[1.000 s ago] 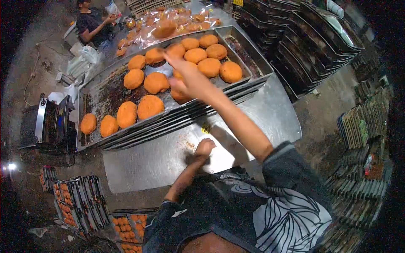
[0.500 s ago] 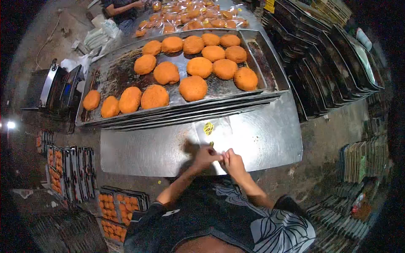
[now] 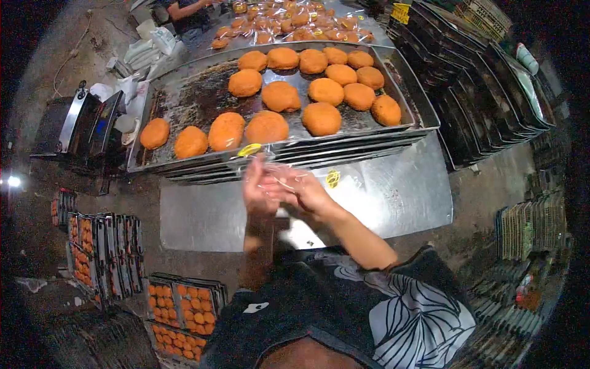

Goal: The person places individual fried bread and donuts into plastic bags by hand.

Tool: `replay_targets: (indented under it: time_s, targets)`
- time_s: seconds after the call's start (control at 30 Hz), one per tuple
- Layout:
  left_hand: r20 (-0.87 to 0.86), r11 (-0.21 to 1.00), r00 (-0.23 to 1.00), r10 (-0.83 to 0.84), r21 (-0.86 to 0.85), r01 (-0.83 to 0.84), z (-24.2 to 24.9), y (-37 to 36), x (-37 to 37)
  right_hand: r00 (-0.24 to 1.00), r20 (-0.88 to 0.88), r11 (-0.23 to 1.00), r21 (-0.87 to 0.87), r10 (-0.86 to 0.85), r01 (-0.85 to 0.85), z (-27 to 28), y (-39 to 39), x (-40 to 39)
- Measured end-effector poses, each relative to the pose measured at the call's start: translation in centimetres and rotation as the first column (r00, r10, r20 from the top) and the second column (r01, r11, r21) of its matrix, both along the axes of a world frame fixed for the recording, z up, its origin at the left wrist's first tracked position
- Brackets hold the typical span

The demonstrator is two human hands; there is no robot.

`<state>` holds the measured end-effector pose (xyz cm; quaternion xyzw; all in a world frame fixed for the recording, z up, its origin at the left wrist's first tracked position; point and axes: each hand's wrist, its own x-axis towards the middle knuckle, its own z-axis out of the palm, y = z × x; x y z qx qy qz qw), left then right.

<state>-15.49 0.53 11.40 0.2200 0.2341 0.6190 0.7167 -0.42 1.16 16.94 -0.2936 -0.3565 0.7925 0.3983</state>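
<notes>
A yellow label (image 3: 249, 149) with dark marks stood out on the clear bag (image 3: 268, 161) at your hands, its print too blurred to read; a second label (image 3: 332, 179), just as hard to make out, lay on the table (image 3: 203, 215), near the near edge of the tray (image 3: 196, 104) and right of its middle. Your left hand (image 3: 261, 194) was partly open, one digit raised toward the bag's label and the others bent inward. Your right hand (image 3: 313, 194) came in beside it with curled fingers that overlapped your left ones. The bag hung among the fingers of both, but the blur left no way to tell which of them pinched it. It was off the table, in front of the tray's near edge, and its labelled end overlapped that edge in view. Its film looked thin, creased and glossy, with bright glints across your fingers. Beyond it, seventeen orange-brown buns (image 3: 322, 119) sat in the tray, round to oval and rough-skinned, packed closest toward the far right corner, with a looser row along the near edge. Bagged buns (image 3: 295, 24) crowded the table past the tray's far edge, beside another person's arm (image 3: 187, 8).
</notes>
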Motion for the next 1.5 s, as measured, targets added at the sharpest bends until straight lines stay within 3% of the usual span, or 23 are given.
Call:
replay_targets:
  time_s: [0.03,0.07,0.1,0.13,0.17,0.2,0.27,0.33,0.4,0.47,0.53,0.6,0.67,0.73,0.9,0.93,1.0,1.07,1.13,1.2,1.27,1.3,1.5]
  targets:
    - [0.058,0.967,0.965,0.255,-0.024,-0.254,1.9,0.1,-0.6,0.813,0.568,0.904,0.405,-0.132,-0.137,0.6,0.9,-0.6]
    - [0.112,0.871,0.863,0.492,-0.061,-0.488,3.8,0.5,-0.9,0.641,0.571,0.748,0.664,-0.513,0.008,1.3,3.2,-1.2]
    - [0.031,0.813,0.812,0.582,-0.043,-0.581,3.2,1.0,-2.6,0.127,0.451,0.432,0.888,-0.883,-0.156,0.9,5.8,-2.1]
    - [0.057,0.798,0.796,0.602,-0.020,-0.602,3.9,1.2,-3.4,-0.208,0.219,0.285,0.878,-0.953,-0.384,-1.2,8.7,-2.8]
    - [0.113,0.814,0.808,0.578,-0.025,-0.580,4.6,1.2,-4.0,-0.288,0.366,0.462,0.768,-0.885,-0.443,-3.9,10.8,-4.1]
    - [0.168,0.829,0.815,0.554,-0.026,-0.558,5.3,1.3,-4.6,-0.286,0.366,0.460,0.772,-0.886,-0.438,-3.0,10.8,-4.5]
    - [0.205,0.816,0.798,0.566,-0.003,-0.578,6.3,1.6,-5.8,0.376,0.773,0.750,0.614,-0.510,-0.245,-0.3,10.3,-4.8]
    - [0.250,0.806,0.781,0.572,0.005,-0.592,6.3,2.0,-6.5,0.532,0.626,0.688,0.718,-0.571,-0.107,-0.8,8.9,-3.5]
    - [0.274,0.764,0.730,0.626,-0.033,-0.644,6.3,3.0,-7.0,0.781,0.081,0.583,0.714,-0.620,0.388,-0.7,6.9,-1.7]
    - [0.339,0.732,0.666,0.664,-0.111,-0.673,6.8,3.3,-5.1,0.878,0.196,0.766,0.593,-0.436,0.248,2.6,3.5,-0.1]
    - [0.101,0.774,0.798,0.594,0.199,-0.601,6.8,2.8,-1.0,0.906,0.067,0.728,0.621,-0.418,0.290,3.3,2.8,-1.5]
    - [0.120,0.820,0.851,0.511,0.230,-0.524,6.8,2.5,2.9,0.735,0.149,0.505,0.813,-0.661,0.289,2.4,3.9,-1.6]
    - [0.177,0.938,0.950,0.257,0.191,-0.290,6.4,2.6,2.9,0.768,0.101,0.550,0.757,-0.633,0.354,1.4,2.5,-0.4]
    - [-0.021,0.972,0.998,0.051,0.230,-0.045,6.0,1.9,4.0,0.858,0.041,0.707,0.588,-0.512,0.393,0.3,0.9,1.2]
    - [0.026,0.987,0.999,0.033,0.159,-0.037,3.6,1.2,6.4,0.753,-0.207,0.601,0.487,-0.625,0.633,1.7,1.2,2.3]
    - [0.028,0.987,0.999,0.030,0.160,-0.034,4.6,1.4,6.1,0.751,-0.206,0.599,0.489,-0.627,0.634,1.8,0.8,2.6]
    - [0.193,0.935,0.929,-0.315,0.228,0.270,6.8,1.9,4.1,0.747,0.105,0.558,0.734,-0.657,0.387,1.7,0.0,3.3]
    - [0.185,0.945,0.930,-0.317,0.139,0.295,6.9,2.8,3.5,0.711,0.182,0.499,0.825,-0.679,0.265,0.9,0.0,3.4]
    - [-0.201,0.984,0.975,-0.090,0.134,0.118,7.6,2.8,4.6,0.782,0.113,0.672,0.597,-0.613,0.439,0.3,0.2,3.1]
    - [-0.101,0.992,0.993,-0.056,0.109,0.067,7.1,2.8,4.8,0.639,0.155,0.523,0.731,-0.753,0.439,0.1,0.2,3.3]
    - [-0.021,0.992,0.993,0.118,0.055,-0.117,5.4,2.8,4.8,0.456,0.290,0.303,0.952,-0.841,-0.046,1.7,-2.4,3.7]
    - [-0.025,0.988,0.990,0.141,0.067,-0.139,5.7,2.3,5.2,0.495,0.291,0.262,0.956,-0.819,-0.129,1.1,-2.7,3.3]
    - [-0.018,0.992,0.998,0.052,0.117,-0.049,5.4,0.2,5.5,0.439,0.342,0.289,0.939,-0.831,-0.185,1.2,-3.5,3.3]
